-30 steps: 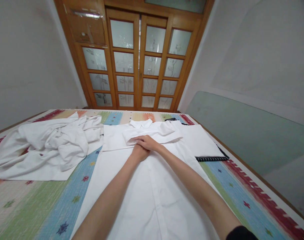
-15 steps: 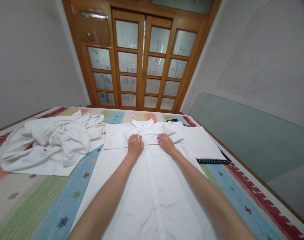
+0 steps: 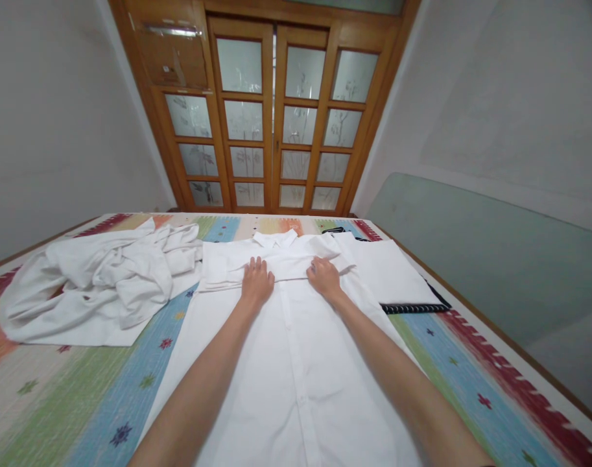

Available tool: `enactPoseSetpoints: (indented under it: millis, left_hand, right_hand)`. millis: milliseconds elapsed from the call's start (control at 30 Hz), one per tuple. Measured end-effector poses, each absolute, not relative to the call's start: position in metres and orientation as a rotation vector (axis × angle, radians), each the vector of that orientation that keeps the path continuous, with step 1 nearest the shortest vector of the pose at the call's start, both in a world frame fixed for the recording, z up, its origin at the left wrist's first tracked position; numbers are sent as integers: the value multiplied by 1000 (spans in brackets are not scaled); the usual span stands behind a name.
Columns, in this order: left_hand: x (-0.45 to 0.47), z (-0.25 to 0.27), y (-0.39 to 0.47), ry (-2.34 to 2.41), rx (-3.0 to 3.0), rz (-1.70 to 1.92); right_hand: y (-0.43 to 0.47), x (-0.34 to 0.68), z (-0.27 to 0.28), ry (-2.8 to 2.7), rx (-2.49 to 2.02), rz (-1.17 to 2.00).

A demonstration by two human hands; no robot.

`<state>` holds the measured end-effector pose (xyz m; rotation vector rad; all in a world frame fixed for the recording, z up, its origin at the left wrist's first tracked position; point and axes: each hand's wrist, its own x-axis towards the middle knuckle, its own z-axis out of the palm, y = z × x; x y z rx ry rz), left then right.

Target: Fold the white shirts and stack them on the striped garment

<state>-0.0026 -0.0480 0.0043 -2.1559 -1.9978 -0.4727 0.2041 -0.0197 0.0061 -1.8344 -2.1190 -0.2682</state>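
A white button-up shirt [image 3: 271, 363] lies front side up, its collar [image 3: 277, 238] at the far end. Both sleeves [image 3: 290, 266] are folded across the chest. My left hand [image 3: 257, 280] rests on the folded sleeve with its fingers stretched out flat over the cloth. To the right of the button line, my right hand [image 3: 323, 277] has its fingers curled and pinches the edge of the sleeve fabric. The cloth under my right fingers is partly hidden.
A crumpled white garment [image 3: 125, 272] lies to the left. On the right, a folded white garment [image 3: 393, 272] rests on a black item with a striped edge [image 3: 415, 309]. All lie on a colourful striped cover [image 3: 96, 389]. Wooden glazed doors [image 3: 271, 117] stand beyond.
My left hand has shifted slightly left, and its curled fingers have straightened over the sleeve. My right hand stays at nearly the same spot on the fabric. The view has tilted slightly.
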Motion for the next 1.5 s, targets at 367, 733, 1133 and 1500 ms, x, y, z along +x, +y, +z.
enactPoseSetpoints:
  millis: [367, 733, 1133, 1500]
  left_hand:
    - [-1, 5, -50, -1987, -2227, -461]
    - [-1, 2, -47, -1868, -2289, -580]
    - [-1, 1, -47, -1936, -2273, -637]
    - [-1, 5, -49, -2083, -2114, -642]
  right_hand:
    - [-9, 206, 1, -2166, -2046, -122]
    - [18, 225, 39, -2219, -1980, -234]
    - [97, 287, 72, -2332, -1799, 104]
    - [125, 285, 78, -2650, -1959, 4]
